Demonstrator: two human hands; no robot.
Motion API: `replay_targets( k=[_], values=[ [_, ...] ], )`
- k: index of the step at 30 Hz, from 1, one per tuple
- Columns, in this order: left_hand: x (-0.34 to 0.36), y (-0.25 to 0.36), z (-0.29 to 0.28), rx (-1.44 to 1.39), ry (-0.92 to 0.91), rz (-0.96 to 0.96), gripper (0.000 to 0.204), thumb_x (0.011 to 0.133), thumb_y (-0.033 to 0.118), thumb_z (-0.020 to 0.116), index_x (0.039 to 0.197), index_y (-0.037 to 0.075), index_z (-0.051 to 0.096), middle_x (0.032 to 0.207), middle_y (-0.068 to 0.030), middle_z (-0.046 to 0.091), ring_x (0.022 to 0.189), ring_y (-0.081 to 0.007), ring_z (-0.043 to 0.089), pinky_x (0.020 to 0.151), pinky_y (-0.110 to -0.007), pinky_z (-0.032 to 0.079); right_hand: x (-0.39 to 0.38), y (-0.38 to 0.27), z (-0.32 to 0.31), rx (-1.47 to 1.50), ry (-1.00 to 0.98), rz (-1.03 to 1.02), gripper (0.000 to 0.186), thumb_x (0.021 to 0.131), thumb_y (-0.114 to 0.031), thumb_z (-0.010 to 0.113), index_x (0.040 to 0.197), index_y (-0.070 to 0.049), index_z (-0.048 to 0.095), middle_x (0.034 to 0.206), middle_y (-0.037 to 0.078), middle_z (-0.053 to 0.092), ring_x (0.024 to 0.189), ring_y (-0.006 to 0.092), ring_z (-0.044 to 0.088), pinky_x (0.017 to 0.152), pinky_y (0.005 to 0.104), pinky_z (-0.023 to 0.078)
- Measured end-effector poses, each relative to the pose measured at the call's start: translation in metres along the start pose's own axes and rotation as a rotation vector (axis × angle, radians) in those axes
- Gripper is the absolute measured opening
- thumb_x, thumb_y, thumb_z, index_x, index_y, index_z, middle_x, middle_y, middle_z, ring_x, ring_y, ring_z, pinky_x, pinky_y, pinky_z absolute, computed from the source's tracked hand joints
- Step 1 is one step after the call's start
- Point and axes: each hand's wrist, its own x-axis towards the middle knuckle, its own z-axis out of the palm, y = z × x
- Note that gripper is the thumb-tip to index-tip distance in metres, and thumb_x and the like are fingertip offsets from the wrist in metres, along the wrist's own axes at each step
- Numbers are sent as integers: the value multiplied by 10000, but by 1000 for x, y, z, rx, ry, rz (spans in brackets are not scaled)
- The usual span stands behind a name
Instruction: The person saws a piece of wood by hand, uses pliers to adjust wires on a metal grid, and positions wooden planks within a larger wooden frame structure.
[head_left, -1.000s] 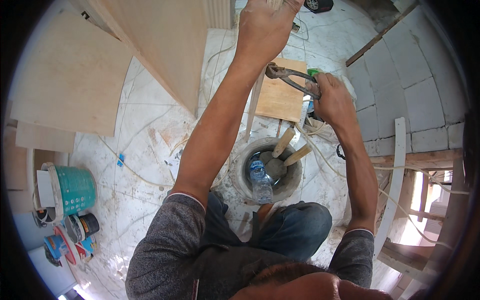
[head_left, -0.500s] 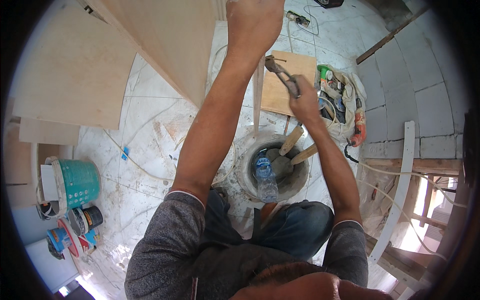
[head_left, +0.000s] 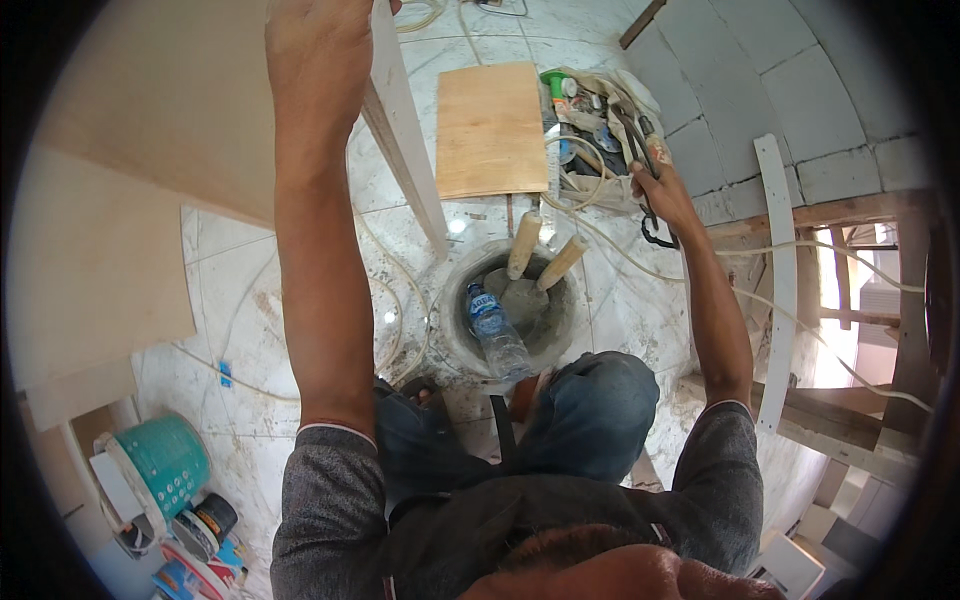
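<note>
My left hand [head_left: 320, 55], at the top of the view, is closed round the edge of a pale wooden board [head_left: 405, 160] standing upright; its fingertips are mostly hidden. My right hand [head_left: 660, 195] is closed on dark metal pincers [head_left: 630, 135], held over the right side of an open bag of tools [head_left: 585, 130]. A square plywood piece [head_left: 490, 120] lies left of the bag. Below, between my hands, a cement-crusted round container [head_left: 460, 330] holds two wooden-handled tools [head_left: 560, 262] and a clear plastic bottle [head_left: 500, 340] with a blue label, lying tilted.
Large plywood panels [head_left: 105, 260] are at the left. A teal bucket [head_left: 165, 465] and smaller tubs [head_left: 205, 525] stand lower left. A grey block wall [head_left: 810, 100] rises at the right, with a white strip [head_left: 775, 300] before it. Cables [head_left: 390, 340] snake over the tiled floor.
My right hand has moved away from the upright board to over the tool bag with the pincers. My left hand now sits farther left in the view, which has shifted.
</note>
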Motion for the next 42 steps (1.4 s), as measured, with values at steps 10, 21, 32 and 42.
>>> replay_targets(
  k=[10, 21, 32, 42],
  values=[
    [-7, 1, 19, -4, -40, 170, 453, 916, 483, 560, 791, 53, 628, 728, -20, 583, 718, -112, 538, 688, -253, 418, 38, 27, 7, 826, -265, 388, 306, 935, -111, 449, 1161, 91, 492, 1012, 193, 610, 839, 277, 653, 762, 365, 579],
    [-7, 2, 4, 100, 172, 127, 440, 902, 468, 595, 868, 30, 602, 726, -17, 555, 672, -97, 516, 612, -241, 418, -34, -32, 13, -253, -256, -233, 579, 792, 46, 444, 1367, -6, 399, 1254, 230, 528, 1090, 366, 556, 885, 424, 510],
    [-12, 59, -8, -54, 184, 284, 452, 943, 394, 544, 1147, -6, 491, 874, -109, 594, 715, -157, 572, 634, -260, 477, -72, -77, 56, -578, -123, -604, 505, 828, -95, 569, 1314, -20, 454, 1161, 214, 545, 1119, 376, 524, 865, 424, 491],
    [-68, 152, -135, -120, 519, 596, 739, 879, 590, 427, 1295, -19, 382, 1116, -212, 544, 994, -344, 586, 959, -586, 438, -76, -119, 74, 1039, -237, 164, 339, 916, -443, 573, 902, -106, 547, 756, 18, 587, 654, 99, 560, 449, 224, 361]
  ],
)
